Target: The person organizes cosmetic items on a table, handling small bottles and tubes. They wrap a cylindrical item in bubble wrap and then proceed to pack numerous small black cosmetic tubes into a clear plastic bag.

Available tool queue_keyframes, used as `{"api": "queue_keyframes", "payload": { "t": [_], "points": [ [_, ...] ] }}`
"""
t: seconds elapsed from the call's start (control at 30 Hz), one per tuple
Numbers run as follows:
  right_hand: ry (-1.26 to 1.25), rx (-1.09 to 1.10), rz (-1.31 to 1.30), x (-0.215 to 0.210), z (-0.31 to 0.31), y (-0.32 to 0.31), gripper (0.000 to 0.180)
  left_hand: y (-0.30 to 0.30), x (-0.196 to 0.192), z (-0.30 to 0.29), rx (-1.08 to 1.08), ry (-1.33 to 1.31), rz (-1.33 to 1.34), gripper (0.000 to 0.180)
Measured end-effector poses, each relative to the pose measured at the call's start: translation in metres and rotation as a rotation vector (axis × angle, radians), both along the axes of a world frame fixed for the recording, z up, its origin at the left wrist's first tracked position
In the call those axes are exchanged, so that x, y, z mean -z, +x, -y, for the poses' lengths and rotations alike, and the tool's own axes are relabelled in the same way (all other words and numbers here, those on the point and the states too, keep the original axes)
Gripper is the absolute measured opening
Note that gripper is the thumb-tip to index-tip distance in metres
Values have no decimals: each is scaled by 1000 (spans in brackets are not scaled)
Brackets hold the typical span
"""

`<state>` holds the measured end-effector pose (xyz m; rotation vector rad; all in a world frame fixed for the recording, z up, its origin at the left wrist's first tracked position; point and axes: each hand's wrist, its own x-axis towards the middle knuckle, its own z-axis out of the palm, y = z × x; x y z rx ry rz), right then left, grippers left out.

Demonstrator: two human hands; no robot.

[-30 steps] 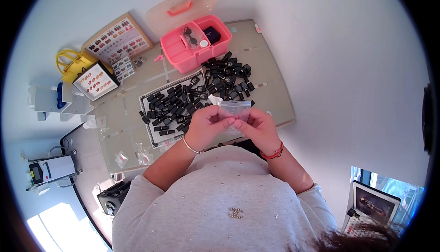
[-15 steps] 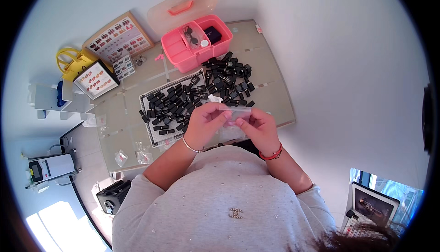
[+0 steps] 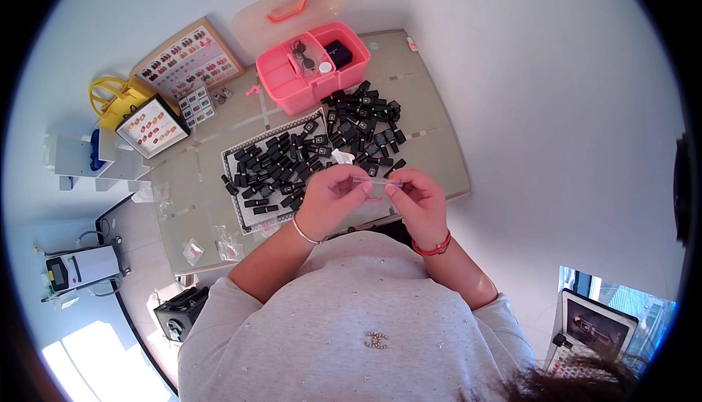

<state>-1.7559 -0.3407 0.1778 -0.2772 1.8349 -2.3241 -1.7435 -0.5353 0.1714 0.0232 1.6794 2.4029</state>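
Note:
Just above the table's near edge, both my hands pinch a small clear plastic bag (image 3: 379, 181) by its top edge. My left hand (image 3: 333, 191) grips its left side and my right hand (image 3: 418, 197) its right side, thumbs toward each other. The bag is seen nearly edge-on; a bit of pink shows below it, too small to name. Beyond my hands, many small black bottles (image 3: 270, 164) lie on a white patterned mat (image 3: 245, 196). A heap of similar black bottles (image 3: 365, 124) lies right of the mat, with a crumpled white tissue (image 3: 342, 156) between.
A pink storage box (image 3: 296, 99) stands with its lid raised at the back. Left are a framed sample board (image 3: 191, 58), a smaller sample display (image 3: 153, 126) and a yellow handbag (image 3: 117, 102). Small clear bags (image 3: 193, 251) lie at the table's near left. A white wall borders the right.
The bag has tipped from showing its flat face to nearly edge-on. My right hand has shifted slightly, and both hands keep their pinch.

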Motion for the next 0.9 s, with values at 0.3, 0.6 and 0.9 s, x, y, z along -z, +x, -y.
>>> {"api": "queue_keyframes", "payload": {
  "t": [0.3, 0.6, 0.9],
  "points": [
    [44, 65, -109, -2, 10, 7, 12, -3, 5, 0, -64, -214, -308, 6],
    [265, 37, -204, -3, 13, 5, 10, -2, 2, 0, -31, -402, -442, 7],
    [355, 9, -213, -5, 8, 2, 8, -6, -6, 11, 16, -483, -449, 9]
  ]
}}
